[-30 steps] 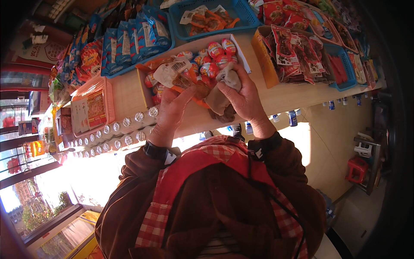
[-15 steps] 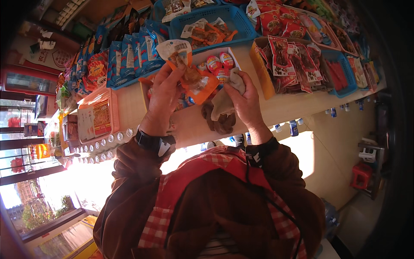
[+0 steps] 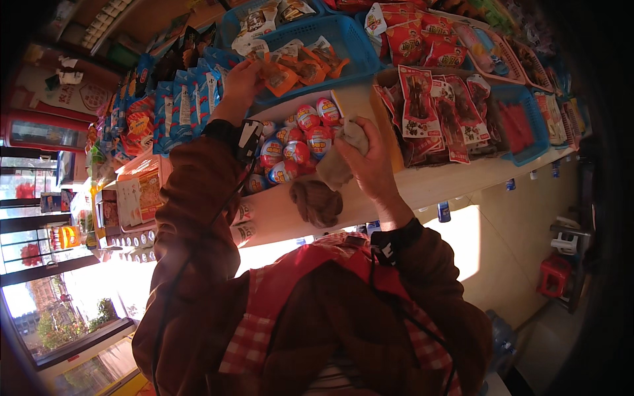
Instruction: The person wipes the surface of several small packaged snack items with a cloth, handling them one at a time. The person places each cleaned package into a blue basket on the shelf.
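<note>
A long, pale wooden surface (image 3: 422, 185) runs across the view, carrying rows of packaged snacks. Toward its right stands an orange-yellow cardboard box (image 3: 388, 129) filled with flat red plastic packets (image 3: 419, 105). To the left of that box and farther back sits a blue perforated plastic basket (image 3: 358, 54), and just in front of the basket is a shallow, pale-walled cardboard box (image 3: 297, 103) of shiny egg-shaped items (image 3: 319, 142) in red, white and blue. The left hand (image 3: 244, 82) reaches over to the basket's left end, fingers against an orange plastic packet (image 3: 280, 78); whether they pinch it or merely touch it I cannot tell. That packet is at the basket's left end, beside other orange ones. The right hand (image 3: 372, 162) grasps a soft, grey-beige cloth (image 3: 335, 168), thumb and fingers around its upper part, the rest hanging near the egg-shaped items. Just in front, a crumpled dark brown cloth bundle (image 3: 317, 204) lies on the surface
</note>
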Demonstrator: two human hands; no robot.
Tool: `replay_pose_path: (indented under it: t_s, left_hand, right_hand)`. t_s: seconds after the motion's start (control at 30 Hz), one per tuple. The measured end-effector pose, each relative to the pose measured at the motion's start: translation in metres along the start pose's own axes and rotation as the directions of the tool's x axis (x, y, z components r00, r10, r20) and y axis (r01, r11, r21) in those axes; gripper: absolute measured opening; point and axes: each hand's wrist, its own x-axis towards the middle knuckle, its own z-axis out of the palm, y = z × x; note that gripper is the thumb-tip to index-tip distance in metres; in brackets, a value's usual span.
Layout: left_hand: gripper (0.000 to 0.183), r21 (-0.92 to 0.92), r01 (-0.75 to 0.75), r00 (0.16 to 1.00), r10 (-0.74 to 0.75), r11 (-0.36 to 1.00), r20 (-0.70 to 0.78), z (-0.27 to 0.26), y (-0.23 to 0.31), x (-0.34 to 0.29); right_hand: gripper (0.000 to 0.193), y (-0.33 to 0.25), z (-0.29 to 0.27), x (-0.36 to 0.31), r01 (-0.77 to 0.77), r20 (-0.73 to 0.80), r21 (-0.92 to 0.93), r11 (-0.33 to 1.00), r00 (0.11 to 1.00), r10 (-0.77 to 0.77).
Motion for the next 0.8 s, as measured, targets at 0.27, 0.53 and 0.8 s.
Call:
replay_pose_path:
  t_s: [0.27, 0.53, 0.8]
  left_hand:
    - [0.047, 0.187, -0.115, 0.992, 0.122, 0.976, -0.028, -0.013, -0.002, -0.057]
    - [0.032, 0.878, -0.367, 0.916, 0.282, 0.307, 0.284, -0.057, 0.001, -0.135]
    - [0.032, 0.930, -0.364, 0.818, 0.458, -0.058, 0.348, -0.075, -0.040, -0.138]
  right_hand:
    - [0.038, 0.019, -0.011, 0.025, -0.006, 0.036, 0.081, 0.997, 0.999, 0.003]
    - [0.037, 0.027, 0.007, 0.028, -0.156, 0.190, 0.215, 0.964, 0.975, 0.115]
    - [0.039, 0.026, 0.021, 0.013, -0.162, 0.220, 0.203, 0.966, 0.969, 0.116]
